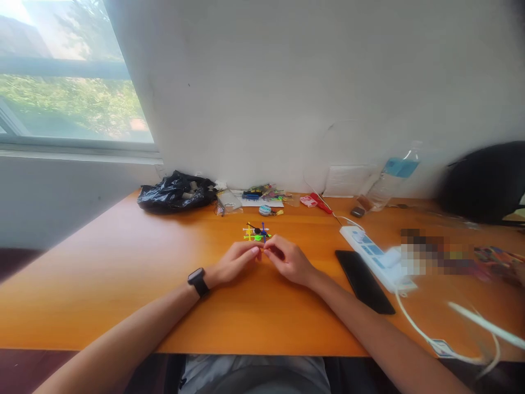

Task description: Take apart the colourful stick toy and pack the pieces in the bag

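Observation:
My left hand (234, 261) and my right hand (289, 260) rest on the orange wooden table (123, 273), their fingertips meeting in a pinch at the middle. Both pinch something tiny that I cannot make out. Just beyond the fingertips lies a small construction of thin coloured sticks (257, 232), yellow, green, blue and white, with a dark round piece. A black smartwatch (198, 281) is on my left wrist.
A black plastic bag (176, 191) lies at the back left by the wall. Small colourful parts and a clear packet (262, 200) sit behind the sticks. A black phone (364, 280), a white power strip (375, 256) with cable, a water bottle (389, 180) and a dark bag (486, 180) are on the right.

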The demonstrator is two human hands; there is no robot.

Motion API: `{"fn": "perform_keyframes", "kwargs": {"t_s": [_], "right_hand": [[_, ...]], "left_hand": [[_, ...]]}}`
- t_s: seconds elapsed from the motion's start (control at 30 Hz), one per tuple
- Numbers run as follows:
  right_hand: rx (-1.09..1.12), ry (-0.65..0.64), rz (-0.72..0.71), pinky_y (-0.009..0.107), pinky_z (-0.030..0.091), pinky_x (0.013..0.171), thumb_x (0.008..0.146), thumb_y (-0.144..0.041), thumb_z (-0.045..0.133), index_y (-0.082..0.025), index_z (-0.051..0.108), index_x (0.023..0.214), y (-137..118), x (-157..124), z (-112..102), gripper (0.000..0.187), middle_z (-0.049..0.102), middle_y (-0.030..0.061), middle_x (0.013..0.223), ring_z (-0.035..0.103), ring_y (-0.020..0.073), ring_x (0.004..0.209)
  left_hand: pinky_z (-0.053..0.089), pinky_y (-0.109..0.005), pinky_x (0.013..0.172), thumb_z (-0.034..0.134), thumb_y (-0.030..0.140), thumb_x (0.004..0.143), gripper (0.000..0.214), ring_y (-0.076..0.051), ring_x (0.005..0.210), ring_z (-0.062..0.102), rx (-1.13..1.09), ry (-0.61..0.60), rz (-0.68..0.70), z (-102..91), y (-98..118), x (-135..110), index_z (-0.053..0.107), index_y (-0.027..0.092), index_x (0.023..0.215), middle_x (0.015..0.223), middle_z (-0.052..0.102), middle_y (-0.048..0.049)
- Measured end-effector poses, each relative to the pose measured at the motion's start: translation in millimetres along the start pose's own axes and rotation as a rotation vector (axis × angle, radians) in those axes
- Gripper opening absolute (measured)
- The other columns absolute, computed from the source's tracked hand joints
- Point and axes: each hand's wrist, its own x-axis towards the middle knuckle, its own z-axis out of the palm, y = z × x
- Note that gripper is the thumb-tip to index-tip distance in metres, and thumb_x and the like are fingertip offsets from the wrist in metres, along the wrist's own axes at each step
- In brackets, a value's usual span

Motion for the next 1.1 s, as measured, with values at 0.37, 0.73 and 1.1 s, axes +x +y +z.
{"fn": "perform_keyframes", "kwargs": {"t_s": [0.37, 0.73, 1.1], "right_hand": [[0.189, 0.084, 0.025, 0.034, 0.049, 0.076, 0.100, -0.040, 0.060, -0.026, 0.069, 0.100, 1, 7, -2, 0.016, 0.067, 0.0054, 0.095, 0.062, 0.0217, 0.083], [0.055, -0.062, 0.108, 0.028, 0.041, 0.060, 0.097, -0.041, 0.063, -0.022, 0.071, 0.093, 13, 8, -9, 0.021, 0.065, 0.0005, 0.073, 0.053, 0.0151, 0.063], [0.141, -0.463, 0.339, 0.024, 0.044, 0.054, 0.078, -0.033, 0.081, -0.020, 0.070, 0.094, 29, 4, -38, 0.023, 0.067, -0.0011, 0.072, 0.062, 0.0154, 0.062]], "left_hand": [[0.052, -0.036, 0.089, 0.069, 0.051, 0.095, 0.043, -0.026, 0.098, 0.066, -0.057, 0.002, 0.010, 3.1, 3, 5, 0.077, 0.013, 0.114, 0.108, 0.073, -0.0144], [0.049, -0.027, 0.074, 0.068, 0.033, 0.094, 0.020, -0.016, 0.078, 0.063, 0.382, -0.038, 0.185, 6.0, -24, 0, 0.075, 0.018, 0.106, 0.095, 0.072, -0.0075], [0.049, -0.026, 0.076, 0.060, 0.031, 0.100, 0.021, -0.016, 0.082, 0.066, 0.469, -0.103, 0.188, 6.0, -28, -1, 0.076, 0.019, 0.099, 0.094, 0.074, -0.0065]]}}
